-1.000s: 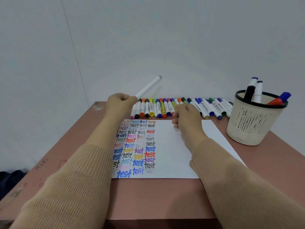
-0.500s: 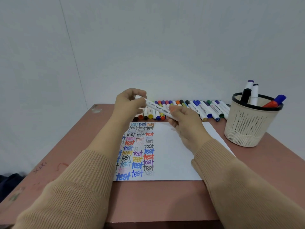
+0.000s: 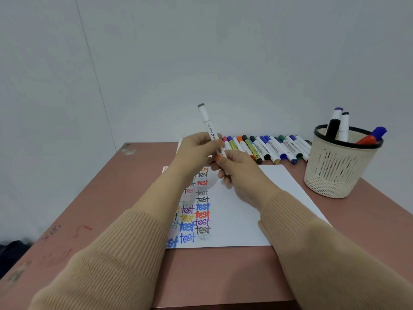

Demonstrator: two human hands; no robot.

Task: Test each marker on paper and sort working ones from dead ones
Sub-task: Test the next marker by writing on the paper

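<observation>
A white marker [image 3: 207, 123] with a grey end cap stands nearly upright above the far end of the paper. My left hand [image 3: 196, 151] grips its lower barrel with thumb and fingers. My right hand [image 3: 239, 173] sits just below and pinches the marker's bottom end, which is hidden between the fingers. The white sheet of paper [image 3: 245, 211] lies under both hands, its left part covered with columns of the word "test" in many colours. A row of markers [image 3: 268, 147] lies along the table's far edge.
A cream mesh cup [image 3: 335, 171] with a black rim stands at the right, holding several markers. The brown table [image 3: 100, 198] has scribble marks on its left side. A plain wall rises right behind the table.
The marker swung from lying across between my hands to standing nearly upright. Both hands came closer together above the paper, and the view tilted a little.
</observation>
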